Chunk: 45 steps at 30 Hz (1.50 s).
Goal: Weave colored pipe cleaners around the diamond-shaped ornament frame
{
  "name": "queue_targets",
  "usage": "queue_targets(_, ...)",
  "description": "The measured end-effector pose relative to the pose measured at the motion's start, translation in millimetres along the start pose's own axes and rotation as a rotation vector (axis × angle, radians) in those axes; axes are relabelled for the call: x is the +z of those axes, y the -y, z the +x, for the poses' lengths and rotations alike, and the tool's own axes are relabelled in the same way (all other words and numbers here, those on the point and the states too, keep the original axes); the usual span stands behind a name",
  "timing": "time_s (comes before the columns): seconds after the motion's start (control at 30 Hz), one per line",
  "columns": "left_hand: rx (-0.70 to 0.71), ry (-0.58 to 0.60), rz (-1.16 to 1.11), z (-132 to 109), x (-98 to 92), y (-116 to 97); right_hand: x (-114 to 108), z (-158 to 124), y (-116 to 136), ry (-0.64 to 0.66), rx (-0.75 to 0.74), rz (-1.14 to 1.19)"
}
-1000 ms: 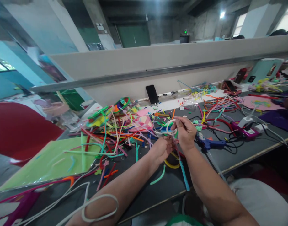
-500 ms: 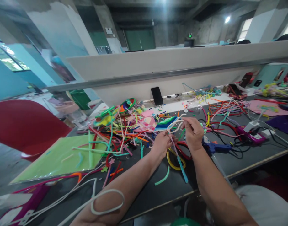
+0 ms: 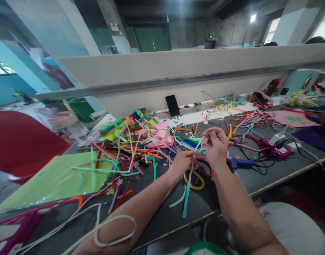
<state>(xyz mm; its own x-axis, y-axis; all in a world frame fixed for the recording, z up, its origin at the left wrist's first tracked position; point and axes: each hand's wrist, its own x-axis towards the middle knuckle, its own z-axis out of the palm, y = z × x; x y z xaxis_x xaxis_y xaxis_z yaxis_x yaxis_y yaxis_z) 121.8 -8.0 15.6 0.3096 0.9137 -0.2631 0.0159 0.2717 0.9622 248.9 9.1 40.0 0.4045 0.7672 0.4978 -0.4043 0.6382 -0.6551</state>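
Note:
My left hand (image 3: 181,163) pinches a twisted pipe-cleaner strand (image 3: 187,194). Its lavender upper part and teal lower end hang below the fingers. White pipe cleaner (image 3: 198,144) rises from this pinch to my right hand (image 3: 217,146), whose thumb and fingers close on it. Both hands are above the dark table, close together. Behind the wrists lie a yellow pipe-cleaner loop (image 3: 200,186) and a red loop (image 3: 209,172). A mint-green pipe cleaner (image 3: 178,200) rests just left of the hanging strand.
A tangle of coloured pipe cleaners (image 3: 133,145) covers the left middle. A phone (image 3: 172,105) leans on the partition. The blue glue gun (image 3: 240,163) and purple power strip (image 3: 278,150) lie right, with cables. A green sheet (image 3: 53,177) is left; a white cable loop (image 3: 117,244) crosses my left forearm.
The white loop between my hands has become a narrower, straighter length. The hanging strand's teal end has swung left. The whole view has shifted slightly.

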Motion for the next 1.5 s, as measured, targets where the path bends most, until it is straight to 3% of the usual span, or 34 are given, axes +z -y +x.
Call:
queue_targets(0.17, 0.016, 0.001, 0.006, -1, 5.7, 4, 5, -1, 0, -0.102, -0.047, 0.071)
queue_targets(0.47, -0.002, 0.059, -0.076, 2, -1.4, 8, 16, -14, -1, 0.056, -0.147, -0.18)
queue_targets(0.6, 0.046, -0.093, -0.184, 10, -18.0, -4, 21, -25, 7, 0.062, -0.306, -0.304)
queue_targets(0.73, 0.155, -0.216, -0.288, 20, -38.5, -17, 14, -24, 1, -0.165, -0.401, -0.343)
queue_targets(0.8, 0.19, -0.225, -0.308, 22, -44.7, -22, 9, -17, -10, -0.318, -0.279, -0.279)
queue_targets(0.87, 0.21, -0.217, -0.313, 19, -45.7, -25, 5, -12, -23, -0.351, 0.055, -0.127)
queue_targets(0.97, 0.23, -0.175, -0.288, 10, -38.8, -29, 4, -10, -38, -0.144, 0.609, 0.053)
queue_targets(1.03, 0.235, -0.117, -0.25, 4, -32.4, -30, 6, -12, -42, -0.001, 0.755, 0.115)
queue_targets(1.17, 0.25, -0.034, -0.202, -1, -23.0, -28, 9, -16, -42, 0.106, 0.723, 0.127)
queue_targets(1.3, 0.239, -0.107, -0.177, 3, -20.3, -22, 6, -16, -45, 0.163, 0.653, 0.046)
queue_targets(1.5, 0.301, -0.157, -0.084, 8, -22.7, -15, 5, -16, -55, 0.156, 0.357, -0.119)
